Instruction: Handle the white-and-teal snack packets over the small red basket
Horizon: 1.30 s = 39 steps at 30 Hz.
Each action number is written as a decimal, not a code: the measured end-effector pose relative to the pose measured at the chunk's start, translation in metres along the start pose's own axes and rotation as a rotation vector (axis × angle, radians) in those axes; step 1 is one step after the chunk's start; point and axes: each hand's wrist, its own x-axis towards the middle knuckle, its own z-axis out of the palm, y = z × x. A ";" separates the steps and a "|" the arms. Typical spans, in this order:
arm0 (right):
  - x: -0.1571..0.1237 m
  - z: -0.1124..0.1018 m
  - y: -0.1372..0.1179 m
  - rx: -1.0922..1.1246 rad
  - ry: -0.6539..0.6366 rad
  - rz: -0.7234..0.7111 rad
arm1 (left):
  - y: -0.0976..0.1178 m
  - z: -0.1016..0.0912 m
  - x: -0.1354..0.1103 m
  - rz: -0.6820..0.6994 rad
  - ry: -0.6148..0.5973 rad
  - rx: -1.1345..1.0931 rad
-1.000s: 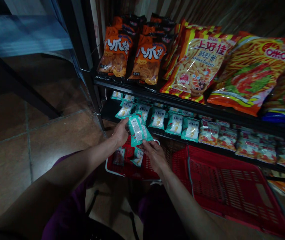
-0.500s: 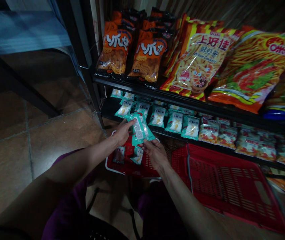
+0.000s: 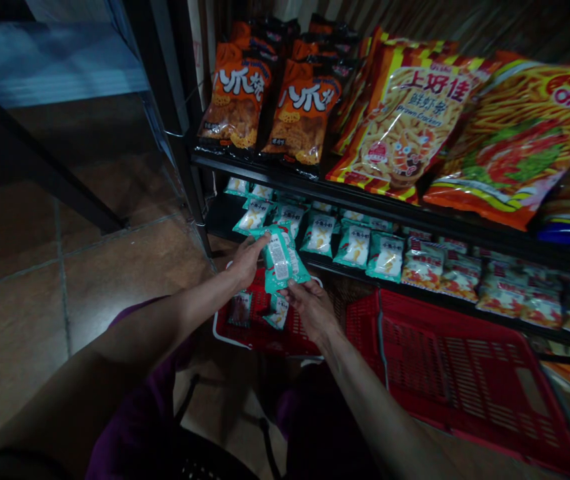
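Between my hands is a small teal and white snack bag [image 3: 281, 261], its printed label side facing up; a second bag may lie against it. My left hand [image 3: 247, 261] grips its upper left edge, thumb on top. At its lower right corner, my right hand [image 3: 311, 305] pinches the edge. Below them stands a red shopping basket [image 3: 225, 331] with a white handle. Inside it lie another teal snack bag [image 3: 279, 312] and a dark red packet [image 3: 240, 309]. Just beyond my hands, similar teal bags [image 3: 319, 233] line the lower shelf.
A second red basket [image 3: 469, 373] sits to the right on the tiled floor [image 3: 115, 280]. The black shelf rack [image 3: 265, 171] holds orange chip bags [image 3: 302, 113] and prawn cracker bags [image 3: 405, 120] above, red and white packets [image 3: 422, 262] below. A dark table leg [image 3: 79, 187] slants at left.
The view has shifted slightly, so the shelf appears a little further right. Both hands keep hold of the snack bag, whose label side is turned slightly.
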 end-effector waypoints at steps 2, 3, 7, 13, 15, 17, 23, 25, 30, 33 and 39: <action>0.000 0.000 0.001 0.001 -0.005 -0.009 | 0.000 0.001 -0.001 0.006 -0.008 -0.004; 0.000 0.000 0.001 0.004 -0.004 -0.016 | -0.001 0.002 -0.002 0.004 -0.019 -0.001; 0.001 0.000 0.002 -0.002 0.005 -0.058 | -0.001 0.003 -0.007 -0.042 -0.083 0.033; 0.002 -0.003 0.004 -0.062 0.008 -0.114 | 0.005 0.001 -0.002 -0.036 -0.100 0.007; 0.002 -0.004 0.006 -0.069 0.003 -0.107 | 0.006 0.000 0.000 -0.040 -0.092 -0.015; 0.001 -0.004 0.006 -0.056 0.007 -0.104 | 0.007 -0.001 0.001 -0.037 -0.084 -0.027; 0.000 0.001 0.000 0.123 0.061 -0.148 | 0.009 -0.001 -0.001 -0.018 -0.070 -0.029; 0.002 0.000 -0.002 0.161 0.076 -0.118 | 0.010 0.000 -0.001 -0.021 -0.072 -0.028; 0.006 -0.004 -0.004 0.233 0.141 -0.095 | 0.016 -0.002 0.000 -0.045 -0.121 0.041; 0.005 -0.006 -0.008 0.232 0.143 -0.132 | 0.025 -0.006 0.007 -0.017 -0.160 0.097; 0.002 -0.007 -0.010 0.133 0.127 -0.149 | 0.042 -0.015 0.018 0.005 -0.212 0.252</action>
